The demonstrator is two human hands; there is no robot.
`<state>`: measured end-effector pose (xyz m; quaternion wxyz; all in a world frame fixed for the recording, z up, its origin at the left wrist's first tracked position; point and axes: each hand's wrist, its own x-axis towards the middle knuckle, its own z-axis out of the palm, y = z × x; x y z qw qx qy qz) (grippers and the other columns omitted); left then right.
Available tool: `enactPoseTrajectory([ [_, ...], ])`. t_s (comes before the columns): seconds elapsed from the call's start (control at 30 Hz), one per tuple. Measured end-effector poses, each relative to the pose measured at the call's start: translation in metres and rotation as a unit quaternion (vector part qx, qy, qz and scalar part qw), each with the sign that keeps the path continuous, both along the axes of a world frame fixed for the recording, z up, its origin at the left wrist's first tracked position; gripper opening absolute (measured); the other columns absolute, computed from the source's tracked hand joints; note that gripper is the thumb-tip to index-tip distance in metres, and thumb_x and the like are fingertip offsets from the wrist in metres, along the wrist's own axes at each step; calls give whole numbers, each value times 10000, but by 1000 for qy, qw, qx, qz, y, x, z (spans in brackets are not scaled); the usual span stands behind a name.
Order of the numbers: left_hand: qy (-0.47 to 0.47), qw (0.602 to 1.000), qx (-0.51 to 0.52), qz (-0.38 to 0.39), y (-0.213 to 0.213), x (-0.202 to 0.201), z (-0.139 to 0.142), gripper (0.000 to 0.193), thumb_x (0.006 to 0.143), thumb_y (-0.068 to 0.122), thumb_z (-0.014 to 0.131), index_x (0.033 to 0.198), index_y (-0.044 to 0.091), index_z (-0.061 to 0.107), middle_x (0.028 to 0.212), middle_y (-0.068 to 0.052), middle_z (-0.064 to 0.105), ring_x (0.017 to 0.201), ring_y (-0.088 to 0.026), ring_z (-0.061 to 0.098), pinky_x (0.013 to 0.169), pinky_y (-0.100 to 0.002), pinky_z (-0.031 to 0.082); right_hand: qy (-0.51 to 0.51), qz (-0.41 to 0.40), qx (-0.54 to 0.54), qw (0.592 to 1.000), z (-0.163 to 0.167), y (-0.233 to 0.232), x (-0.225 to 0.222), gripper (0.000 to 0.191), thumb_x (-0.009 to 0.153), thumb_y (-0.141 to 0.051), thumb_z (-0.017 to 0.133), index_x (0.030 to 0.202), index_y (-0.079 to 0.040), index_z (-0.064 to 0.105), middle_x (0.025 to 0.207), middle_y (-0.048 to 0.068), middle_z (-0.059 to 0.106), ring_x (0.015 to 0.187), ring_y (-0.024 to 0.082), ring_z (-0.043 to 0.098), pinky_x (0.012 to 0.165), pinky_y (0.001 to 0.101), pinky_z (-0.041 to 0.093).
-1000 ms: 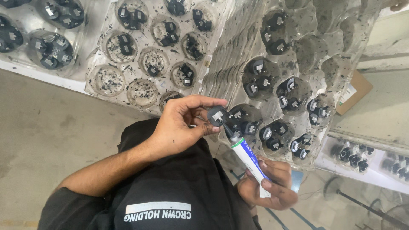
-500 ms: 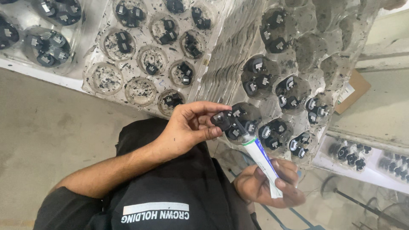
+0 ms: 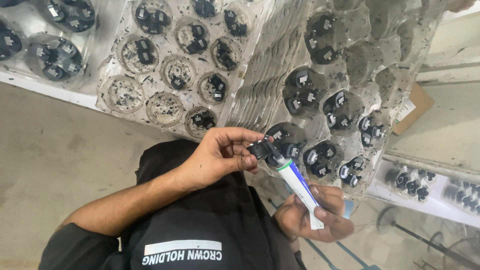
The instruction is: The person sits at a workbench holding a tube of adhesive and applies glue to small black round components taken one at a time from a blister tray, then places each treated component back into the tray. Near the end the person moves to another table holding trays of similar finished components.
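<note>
My left hand (image 3: 222,155) pinches a small black plastic part (image 3: 260,149) between thumb and fingertips, just below a clear tray. My right hand (image 3: 315,215) grips a white and blue tube (image 3: 299,186) with a green band near its nozzle. The tube points up and left, and its tip touches the black part. Both hands are in front of my black shirt (image 3: 200,235).
Clear plastic blister trays (image 3: 400,60) with round pockets fill the upper view, and many pockets hold black parts (image 3: 305,92). Another tray (image 3: 125,95) lies on the left with some pockets bare. Behind it is a stack of trays (image 3: 257,95). Right of them are a cardboard box (image 3: 415,107) and a white shelf (image 3: 435,200).
My right hand has brought the tube up and left until its nozzle meets the black part. My left hand has stayed near the tray, still holding the part.
</note>
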<state>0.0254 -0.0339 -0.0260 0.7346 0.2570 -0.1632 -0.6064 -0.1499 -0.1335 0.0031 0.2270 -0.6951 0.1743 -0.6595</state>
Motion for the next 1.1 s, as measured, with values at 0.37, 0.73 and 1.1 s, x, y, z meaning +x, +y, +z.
enactPoseTrajectory([
  [0.37, 49, 998, -17, -26, 2, 3, -2, 430, 1012, 108, 685, 1403, -58, 619, 1046, -68, 731, 889, -133, 718, 860, -313, 632, 3, 29, -6, 1000, -4, 1, -2, 412, 803, 121, 740, 1038, -90, 475, 815, 127, 573, 658, 236, 586, 529, 320, 588],
  [0.73, 88, 996, -26, -10, 3, 5, -3, 443, 1004, 144, 703, 1394, -53, 633, 1053, -83, 742, 867, -134, 707, 862, -315, 627, 51, -1, 31, 998, 1, 6, -10, 440, 824, 64, 784, 1087, -93, 468, 827, 143, 590, 709, 252, 633, 610, 326, 565],
  [1.1, -457, 849, 9, 265, -134, 129, -9, 374, 862, -34, 852, 1206, 36, 723, 1093, -86, 776, 908, -140, 773, 805, -281, 641, -44, -135, -6, 990, 16, -13, -48, 407, 926, -190, 799, 1097, -113, 437, 825, 41, 478, 745, 181, 523, 649, 262, 374],
])
